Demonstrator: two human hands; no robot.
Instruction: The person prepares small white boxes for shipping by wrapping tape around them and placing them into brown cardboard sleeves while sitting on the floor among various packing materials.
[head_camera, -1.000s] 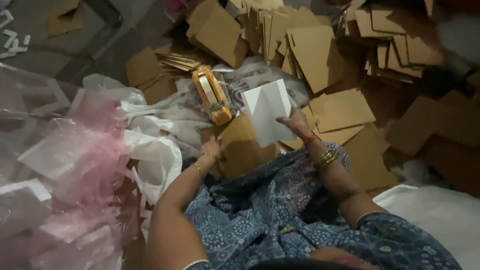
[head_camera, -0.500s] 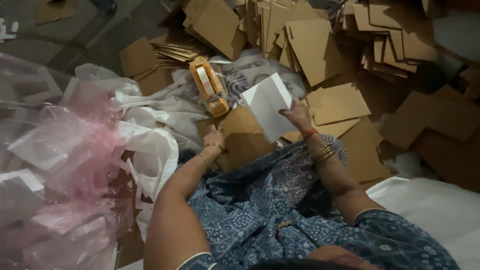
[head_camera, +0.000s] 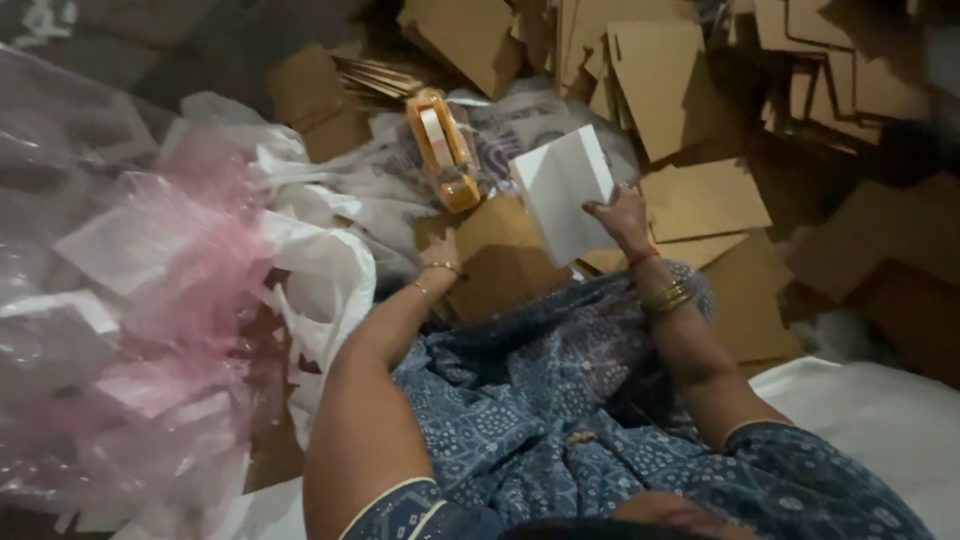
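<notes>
My right hand (head_camera: 622, 214) presses on the lower right edge of a white folded sheet (head_camera: 562, 190) that lies tilted over a brown cardboard piece (head_camera: 505, 258) on my lap. My left hand (head_camera: 441, 250) rests on the left edge of that cardboard piece, fingers curled on it. An orange tape dispenser (head_camera: 443, 148) lies just beyond both hands, touching the cardboard's far edge. Bangles circle both wrists.
Piles of flat brown cardboard pieces (head_camera: 650, 80) spread across the floor ahead and to the right. White and pink plastic bags (head_camera: 170, 280) heap up on the left. A white sheet (head_camera: 860, 420) lies at lower right. Blue patterned cloth (head_camera: 540, 400) covers my lap.
The view has shifted slightly. My right hand has slid a little to the right along the white sheet's edge. The left hand stays on the cardboard.
</notes>
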